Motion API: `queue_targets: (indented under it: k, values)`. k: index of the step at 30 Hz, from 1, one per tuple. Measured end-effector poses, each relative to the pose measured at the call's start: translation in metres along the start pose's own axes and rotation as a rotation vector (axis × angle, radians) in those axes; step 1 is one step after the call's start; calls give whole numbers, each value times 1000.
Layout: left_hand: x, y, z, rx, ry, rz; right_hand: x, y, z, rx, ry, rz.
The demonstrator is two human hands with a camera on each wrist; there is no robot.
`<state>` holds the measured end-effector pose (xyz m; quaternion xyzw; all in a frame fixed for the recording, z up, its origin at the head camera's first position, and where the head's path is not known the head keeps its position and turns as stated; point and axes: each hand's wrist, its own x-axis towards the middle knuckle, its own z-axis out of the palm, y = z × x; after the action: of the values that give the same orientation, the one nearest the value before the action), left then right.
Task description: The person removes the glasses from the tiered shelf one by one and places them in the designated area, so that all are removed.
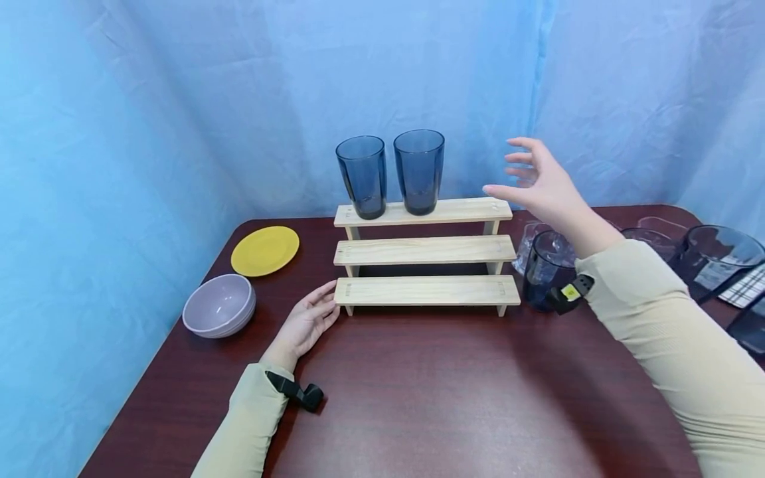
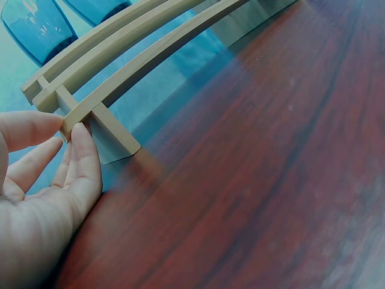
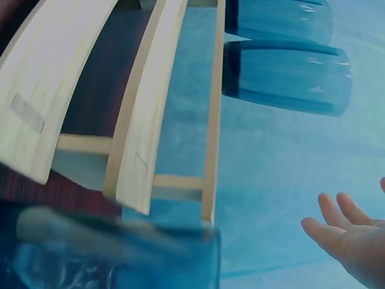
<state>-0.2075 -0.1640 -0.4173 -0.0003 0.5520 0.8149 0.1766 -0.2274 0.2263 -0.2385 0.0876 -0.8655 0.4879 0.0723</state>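
A three-step wooden rack [image 1: 425, 251] stands on the dark red table. On its top step are two blue glass tumblers, the left tumbler [image 1: 363, 178] and the right tumbler [image 1: 420, 172], upright and side by side. My left hand [image 1: 307, 323] pinches the left end of the lowest step; in the left wrist view the thumb and fingertips meet at the corner of that wooden board [image 2: 81, 114]. My right hand [image 1: 540, 182] is raised in the air right of the top step, fingers spread apart and holding nothing. Below its wrist stands another blue tumbler [image 1: 544, 272].
On the left lie a yellow plate [image 1: 265, 251] and a lilac bowl [image 1: 219, 307]. More glassware, including a dark tumbler [image 1: 714, 255], stands at the right under my forearm, partly hidden. A blue curtain [image 1: 299, 99] hangs behind the table.
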Motion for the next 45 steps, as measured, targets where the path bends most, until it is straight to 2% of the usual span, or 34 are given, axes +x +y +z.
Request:
queue_targets:
  k: [4,11,21,27,36,45]
  values:
    - [0,0,-1,1,-4,-4,14,-1,13,4,1,27]
    - [0,-2,-3,2,-3,-6,35,1,36,-59,33,25]
    - [-1,-2,-5,-1,5,1,56,-1,63,-43,27,53]
    - [-2,-2,-6,-4,0,2,64,-7,74,-11,19,62]
    - [0,-2,-3,-10,-8,6,71,-14,88,6,30,27]
    - [-2,-1,-2,6,-7,8,71,-15,97,12,130,-12]
